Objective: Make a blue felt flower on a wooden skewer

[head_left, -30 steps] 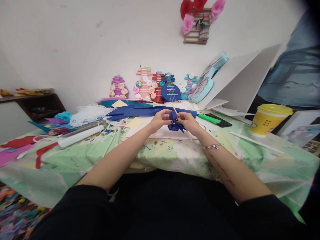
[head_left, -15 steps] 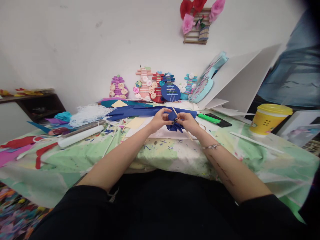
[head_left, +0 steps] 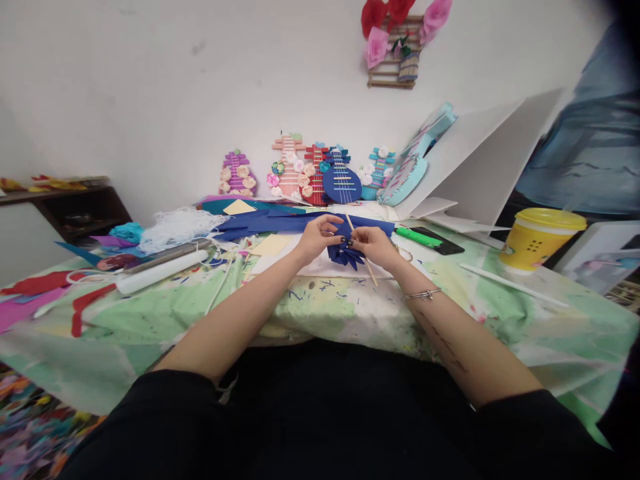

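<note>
Between my two hands is a piece of dark blue paper [head_left: 345, 256], cut into pointed petal-like strips that hang downward. My left hand [head_left: 320, 239] pinches its upper left part between thumb and fingers. From the right, my right hand [head_left: 374, 247] closes its fingertips on the paper and on a thin wooden stick [head_left: 371, 270], which slants from upper left to lower right. The fingertips nearly meet, and where paper and stick touch is partly hidden. Beneath them lies a white sheet [head_left: 300, 267] on the table.
Blue paper strips [head_left: 280, 223] lie behind my hands. A green marker [head_left: 418, 238] rests by a black phone [head_left: 447, 245]. Farther right stands a yellow cup [head_left: 543, 240]. A white glue gun [head_left: 160, 272] and white string [head_left: 175, 230] are left. Paper lutes [head_left: 342, 183] lean against the wall.
The blue paper has turned, and its petals now spread lower and more to the left. The stick has tilted slightly steeper. Both hands stay nearly in place.
</note>
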